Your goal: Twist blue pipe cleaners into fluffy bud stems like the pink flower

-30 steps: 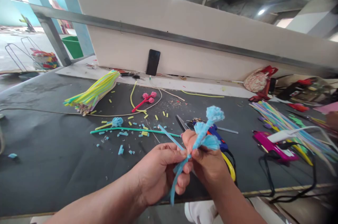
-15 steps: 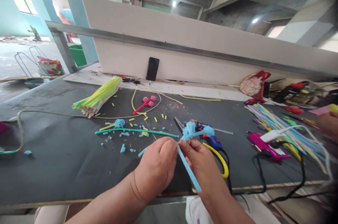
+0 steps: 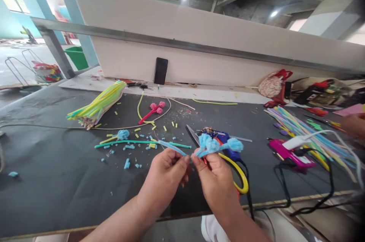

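My left hand pinches a light blue pipe cleaner, whose free end points up and to the left. Between the thumb and fingers of my right hand are the stems of a blue pipe-cleaner flower sprig with fluffy heads. Both sets of fingertips almost meet above the near part of the table. Just behind and beneath the right hand lie scissors with yellow handles and a blue glue gun, both partly hidden. A green pipe cleaner lies beyond my left hand.
A yellow-green pipe-cleaner bundle, a pink sprig and cut bits lie on the dark table. A phone leans on the back board. To the right are a magenta power strip, cables, loose pipe cleaners and another person's hand.
My hands have turned so the blue pipe cleaner, which hung down toward me, now points up and left. The flower heads have shifted slightly right. The view has also moved a little.
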{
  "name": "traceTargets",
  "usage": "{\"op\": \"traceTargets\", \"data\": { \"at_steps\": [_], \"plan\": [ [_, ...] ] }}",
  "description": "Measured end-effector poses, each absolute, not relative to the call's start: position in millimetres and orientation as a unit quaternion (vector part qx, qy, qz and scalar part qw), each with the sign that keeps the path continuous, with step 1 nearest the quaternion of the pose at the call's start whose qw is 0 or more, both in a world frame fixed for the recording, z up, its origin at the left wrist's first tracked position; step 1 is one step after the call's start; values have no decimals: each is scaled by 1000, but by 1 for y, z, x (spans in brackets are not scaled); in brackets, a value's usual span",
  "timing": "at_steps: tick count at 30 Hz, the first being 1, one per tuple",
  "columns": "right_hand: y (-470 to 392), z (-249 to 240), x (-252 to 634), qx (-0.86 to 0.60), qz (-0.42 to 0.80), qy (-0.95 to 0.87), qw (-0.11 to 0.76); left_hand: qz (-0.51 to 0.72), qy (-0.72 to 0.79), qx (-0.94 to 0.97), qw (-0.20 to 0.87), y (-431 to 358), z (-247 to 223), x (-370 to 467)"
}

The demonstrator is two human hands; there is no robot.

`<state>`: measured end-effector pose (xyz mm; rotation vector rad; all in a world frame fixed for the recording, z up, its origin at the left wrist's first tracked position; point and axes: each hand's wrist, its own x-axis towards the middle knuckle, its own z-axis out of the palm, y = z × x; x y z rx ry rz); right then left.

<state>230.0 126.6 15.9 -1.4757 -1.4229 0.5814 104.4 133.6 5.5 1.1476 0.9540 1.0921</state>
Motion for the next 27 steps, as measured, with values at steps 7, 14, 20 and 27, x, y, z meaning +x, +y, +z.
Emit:
{"op": "traceTargets", "data": {
  "at_steps": [7,14,20,27],
  "plan": [
    [128,17,236,-458,392,-629,491,383,238,271,850,138,15,93],
    [137,2,236,-433,496,-522,543,474,297,345,753,137,11,94],
    [133,5,236,-495,493,-483,527,509,456,541,489,135,5,96],
    [127,14,236,-545,509,-469,473,529,422,688,263,129,1,98]
  ]
}}
